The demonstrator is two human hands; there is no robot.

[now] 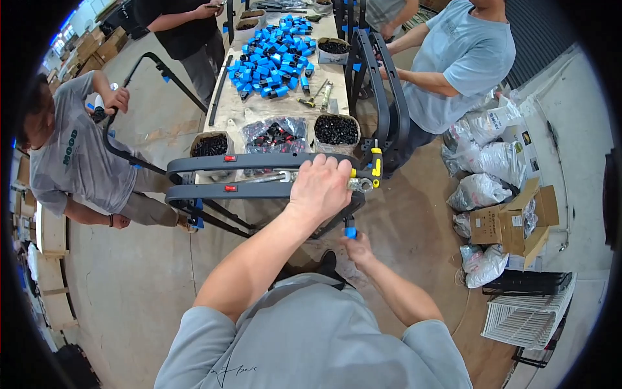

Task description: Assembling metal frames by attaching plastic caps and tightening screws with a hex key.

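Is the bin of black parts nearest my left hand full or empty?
Full: the bin beyond the left hand is heaped with black parts to its rim.

workbench (223, 113) (pale top) | blue parts pile (275, 55) | black-screw tubs (335, 129) | hand tools (317, 94)

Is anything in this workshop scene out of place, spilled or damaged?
Nothing looks damaged or spilled. The blue parts lie in a loose heap on the table, and the white bags are piled on the floor beside an open cardboard box.

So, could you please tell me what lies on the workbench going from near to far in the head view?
Grey curved frame tubes under the left hand → bags of black parts → loose hand tools → heap of blue parts.
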